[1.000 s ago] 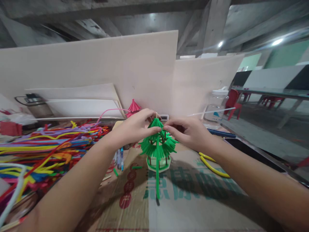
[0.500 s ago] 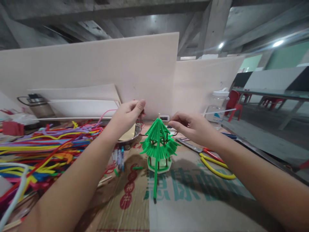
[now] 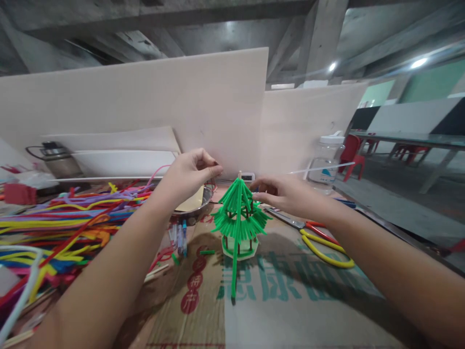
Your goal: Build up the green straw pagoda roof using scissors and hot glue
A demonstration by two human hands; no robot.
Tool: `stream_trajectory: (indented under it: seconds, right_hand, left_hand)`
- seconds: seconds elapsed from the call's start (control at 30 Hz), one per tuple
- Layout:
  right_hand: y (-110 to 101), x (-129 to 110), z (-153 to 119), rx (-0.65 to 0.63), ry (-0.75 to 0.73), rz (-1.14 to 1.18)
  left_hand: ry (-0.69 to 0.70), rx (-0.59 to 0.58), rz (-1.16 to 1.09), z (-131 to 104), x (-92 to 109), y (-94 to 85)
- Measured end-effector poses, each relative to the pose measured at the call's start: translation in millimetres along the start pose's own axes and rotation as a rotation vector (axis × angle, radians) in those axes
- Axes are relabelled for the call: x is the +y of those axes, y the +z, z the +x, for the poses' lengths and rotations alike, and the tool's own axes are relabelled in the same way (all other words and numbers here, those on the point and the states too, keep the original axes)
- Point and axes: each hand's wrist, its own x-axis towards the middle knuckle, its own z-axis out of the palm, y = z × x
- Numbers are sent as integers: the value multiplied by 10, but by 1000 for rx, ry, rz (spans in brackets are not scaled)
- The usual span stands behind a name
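Note:
A small two-tiered pavilion (image 3: 240, 223) with green pipe-cleaner roofs, brown posts and a pale base stands upright on the cardboard. One long green strip (image 3: 235, 271) hangs down its front past the base. My left hand (image 3: 198, 169) is raised to the left of the roof tip, thumb and fingers pinched on a tiny dark thing that I cannot make out. Just right of the upper roof is my right hand (image 3: 272, 191), its fingers curled close to the green strips; whatever is between them is hidden.
Many coloured pipe cleaners (image 3: 72, 223) cover the left side. Scissors with yellow and red handles (image 3: 327, 249) lie right of the pavilion. Behind are a metal bowl (image 3: 205, 201), a clear jar (image 3: 323, 165) and pale upright boards (image 3: 218, 111). Pens (image 3: 179, 237) lie left.
My left hand has turned slightly, its thumb lower and a dark tip now showing at the fingers. My right hand has shifted a little left, closer to the upper roof. The pavilion has not moved.

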Motion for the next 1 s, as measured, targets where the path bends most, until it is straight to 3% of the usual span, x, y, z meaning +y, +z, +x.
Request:
stream_trajectory:
  seconds: [0.2, 0.5, 0.6, 0.8, 1.0]
  right_hand:
    - [6, 77, 32, -184, 67, 1]
    - [287, 161, 119, -153, 92, 102]
    - [335, 202, 139, -111, 100, 209]
    - [471, 332, 198, -160, 42, 501]
    - [620, 313, 221, -9, 104, 489]
  left_hand:
    - [-4, -32, 84, 0, 38, 5]
    - [15, -196, 35, 24, -63, 121]
    - [4, -159, 59, 7, -37, 136]
    - [45, -124, 62, -25, 3, 174]
    - [11, -17, -4, -21, -41, 235]
